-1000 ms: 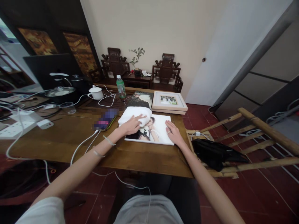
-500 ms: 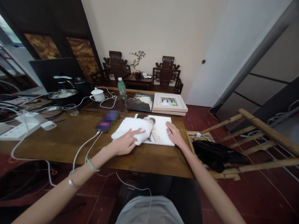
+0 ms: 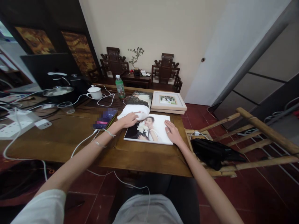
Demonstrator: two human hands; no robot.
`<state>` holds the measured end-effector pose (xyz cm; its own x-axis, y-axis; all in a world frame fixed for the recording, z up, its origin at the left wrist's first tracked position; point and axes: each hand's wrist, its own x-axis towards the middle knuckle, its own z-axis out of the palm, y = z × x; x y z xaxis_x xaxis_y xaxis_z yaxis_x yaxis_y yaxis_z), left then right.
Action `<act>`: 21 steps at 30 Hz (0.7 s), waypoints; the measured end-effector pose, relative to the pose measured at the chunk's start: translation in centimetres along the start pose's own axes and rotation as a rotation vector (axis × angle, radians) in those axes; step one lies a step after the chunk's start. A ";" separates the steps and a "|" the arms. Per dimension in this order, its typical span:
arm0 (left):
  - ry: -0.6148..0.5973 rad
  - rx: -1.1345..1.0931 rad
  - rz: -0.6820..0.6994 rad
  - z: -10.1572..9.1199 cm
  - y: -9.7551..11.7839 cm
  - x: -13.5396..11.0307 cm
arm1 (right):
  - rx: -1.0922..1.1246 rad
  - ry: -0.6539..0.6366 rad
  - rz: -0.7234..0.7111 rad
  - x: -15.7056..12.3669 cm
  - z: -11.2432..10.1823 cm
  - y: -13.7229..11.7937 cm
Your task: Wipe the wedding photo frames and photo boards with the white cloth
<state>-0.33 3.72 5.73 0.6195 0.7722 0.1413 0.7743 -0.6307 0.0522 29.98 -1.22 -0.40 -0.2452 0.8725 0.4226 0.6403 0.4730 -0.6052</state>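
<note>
Left fingers [image 3: 134, 116] atop white cloth [image 3: 126, 111], grip unclear; right fingers [image 3: 168, 123] unclenched, flat on photo [image 3: 149, 132].

We are noting a bare strip of table [image 3: 149, 157] running along the near edge, leaving passage below the photo panel [image 3: 162, 129]. Leftward, the phone [image 3: 106, 118] is lying in the way, its white cable [image 3: 80, 145] passing under the left forearm [image 3: 86, 155]. Beyond the white cloth [image 3: 129, 111], we are finding the dark photo [image 3: 140, 100], stacked frames [image 3: 168, 100] and upright bottle [image 3: 120, 87] blocking; rightward, a bamboo chair [image 3: 257, 164] is standing beside the table.
</note>
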 end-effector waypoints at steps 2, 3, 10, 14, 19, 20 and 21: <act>0.000 0.001 0.050 0.0 1.4 -1.7 | 0.008 0.005 0.003 0.0 0.0 0.0; -0.004 -0.001 0.070 -0.1 2.3 -2.8 | 0.013 0.007 0.002 0.0 0.1 0.0; -0.119 -0.012 0.163 -1.5 10.7 -10.0 | -0.007 0.010 -0.020 0.0 0.0 0.2; -0.157 -0.023 0.211 -1.9 12.2 -10.0 | -0.022 0.012 -0.018 0.0 0.1 0.3; -0.137 -0.031 0.155 -1.0 9.7 -5.1 | -0.027 0.011 -0.021 0.1 0.1 0.5; -0.130 -0.025 0.140 -0.7 9.1 -3.9 | -0.027 0.012 -0.023 0.1 0.1 0.5; -0.124 -0.014 0.122 -0.4 8.6 -2.7 | -0.028 0.012 -0.024 0.1 0.1 0.5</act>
<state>4.65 -3.83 6.18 0.7209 0.6926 0.0248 0.6907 -0.7210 0.0562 30.23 -0.91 -0.74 -0.2520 0.8591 0.4454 0.6542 0.4904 -0.5758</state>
